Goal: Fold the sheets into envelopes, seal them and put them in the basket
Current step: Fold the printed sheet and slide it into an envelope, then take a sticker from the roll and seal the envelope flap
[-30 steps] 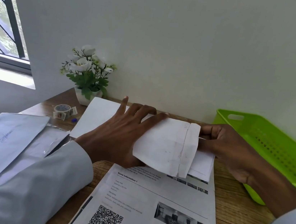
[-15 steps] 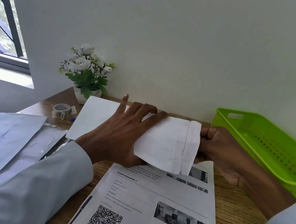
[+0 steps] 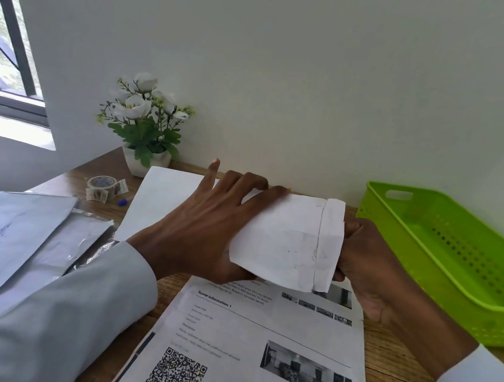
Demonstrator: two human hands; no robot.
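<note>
The folded sheet (image 3: 458, 317) has slid fully into the envelope (image 3: 286, 240).

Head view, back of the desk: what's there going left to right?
Tape roll → flower pot → blank sheet → left hand → envelope → right hand → green basket

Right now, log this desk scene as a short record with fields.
in hand: folded white envelope, flap end to the right
left hand: spread over envelope's left part
right hand: grip on flap end
basket: green, at right, no envelopes visible inside
tape roll: left, near flower pot
printed sheet: flat on desk, beneath envelope
</note>
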